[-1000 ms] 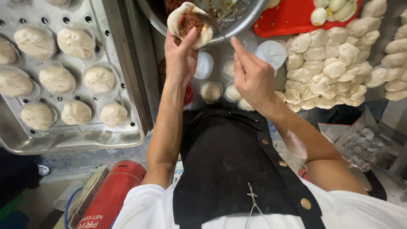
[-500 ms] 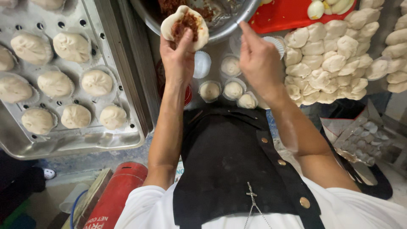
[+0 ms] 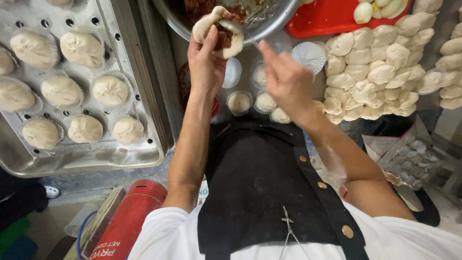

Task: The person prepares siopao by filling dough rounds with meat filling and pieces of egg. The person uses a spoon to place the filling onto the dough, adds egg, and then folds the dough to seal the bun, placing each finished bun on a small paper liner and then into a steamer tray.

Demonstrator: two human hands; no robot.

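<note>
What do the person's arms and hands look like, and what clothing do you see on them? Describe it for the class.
Both arms are bare from the short white sleeves down. The left hand and right hand wear no gloves, rings or watch. A pale floury dusting marks the right forearm. A black apron with brass studs covers the front.

Even, fairly bright light falls from above, with only soft shadows under the arms. Mild glare streaks the rim of the steel bowl [image 3: 269, 29] and the perforated metal tray [image 3: 96, 154]. The right hand [image 3: 286, 82] is slightly motion-blurred. Wide-angle distortion bends straight edges near the corners; the floor below looks dimmer.
</note>
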